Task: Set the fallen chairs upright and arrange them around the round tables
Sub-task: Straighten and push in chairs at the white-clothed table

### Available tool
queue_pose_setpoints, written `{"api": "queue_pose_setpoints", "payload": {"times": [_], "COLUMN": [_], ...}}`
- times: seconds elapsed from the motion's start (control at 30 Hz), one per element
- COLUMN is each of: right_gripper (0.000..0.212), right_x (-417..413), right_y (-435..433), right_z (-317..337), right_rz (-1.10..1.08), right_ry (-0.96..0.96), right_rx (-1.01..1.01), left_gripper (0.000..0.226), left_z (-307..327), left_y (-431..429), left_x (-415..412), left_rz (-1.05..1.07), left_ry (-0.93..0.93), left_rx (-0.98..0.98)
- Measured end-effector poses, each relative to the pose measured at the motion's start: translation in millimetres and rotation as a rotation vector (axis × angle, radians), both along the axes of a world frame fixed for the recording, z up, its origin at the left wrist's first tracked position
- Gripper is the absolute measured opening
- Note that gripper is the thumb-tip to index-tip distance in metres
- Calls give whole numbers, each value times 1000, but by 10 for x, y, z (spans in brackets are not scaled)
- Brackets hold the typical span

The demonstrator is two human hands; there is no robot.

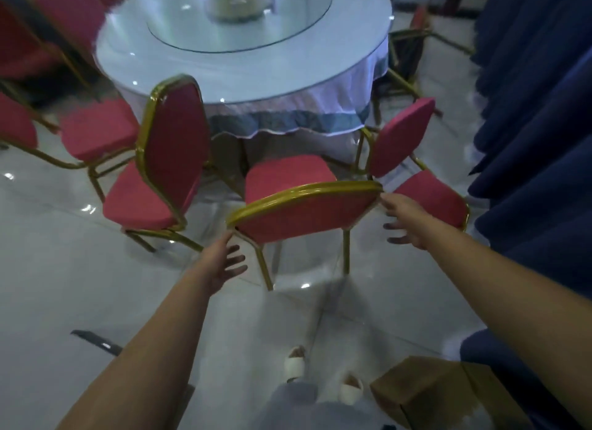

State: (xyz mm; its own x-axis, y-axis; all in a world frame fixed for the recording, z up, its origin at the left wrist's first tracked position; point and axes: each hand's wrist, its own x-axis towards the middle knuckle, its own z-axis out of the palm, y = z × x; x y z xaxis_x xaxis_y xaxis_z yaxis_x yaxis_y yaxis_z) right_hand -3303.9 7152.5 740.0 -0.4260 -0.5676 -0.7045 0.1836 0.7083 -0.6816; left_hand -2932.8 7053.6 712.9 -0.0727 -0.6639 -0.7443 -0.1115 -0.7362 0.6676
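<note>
A red chair with a gold frame (304, 212) stands upright in front of me, its seat facing the round table (243, 61). My left hand (224, 263) is open at the left end of its backrest, fingers spread, thumb near the frame. My right hand (405, 221) is open at the right end of the backrest, fingertips near the gold rim. Neither hand grips the chair. A second red chair (166, 160) stands upright to the left, turned sideways. A third red chair (413, 160) stands on the right, beside the table.
More red chairs (96, 131) crowd the left side of the table. Another chair (413, 51) lies tipped behind the table at right. Dark blue drapery (538, 141) hangs along the right. A brown cardboard box (442, 394) sits by my feet on the glossy tiled floor.
</note>
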Motion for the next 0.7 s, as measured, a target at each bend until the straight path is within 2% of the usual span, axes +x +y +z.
{"api": "queue_pose_setpoints", "payload": {"times": [0.17,0.5,0.7], "right_gripper": [59,54,58], "right_x": [107,-302,-846], "right_y": [271,1172,1557], "right_z": [-12,11,-40], "right_rz": [106,-94,-227], "right_ry": [35,143,158], "right_rx": [64,146,195], "left_gripper": [47,41,42], "left_z": [-109,-255,-209], "left_y": [260,578,747], "left_x": [-176,-1481,-2301], "left_rz": [-230,-747,-908], "left_ry": [-179,-88,-34], "left_rx": [26,-13,21]}}
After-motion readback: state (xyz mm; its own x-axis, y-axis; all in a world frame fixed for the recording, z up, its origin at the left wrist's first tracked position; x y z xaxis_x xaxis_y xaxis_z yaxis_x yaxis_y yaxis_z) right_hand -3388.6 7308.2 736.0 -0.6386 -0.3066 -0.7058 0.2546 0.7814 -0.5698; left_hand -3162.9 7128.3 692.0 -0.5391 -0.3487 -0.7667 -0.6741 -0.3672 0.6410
